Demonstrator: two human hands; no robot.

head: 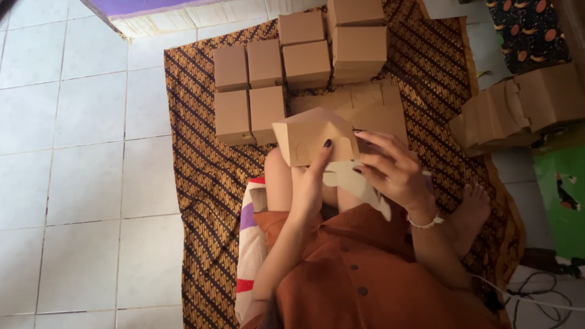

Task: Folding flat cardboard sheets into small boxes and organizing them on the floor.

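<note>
On patterned cloth (195, 183), hands (356, 173) fold one box (308, 140)

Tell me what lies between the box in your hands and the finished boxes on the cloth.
In the head view, flat unfolded cardboard sheets lie on the patterned cloth between the half-folded box and the finished boxes.

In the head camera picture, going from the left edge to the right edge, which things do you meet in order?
White tiled floor → patterned brown cloth → folded boxes → left hand → right hand → stack of flat cardboard → green mat.
</note>
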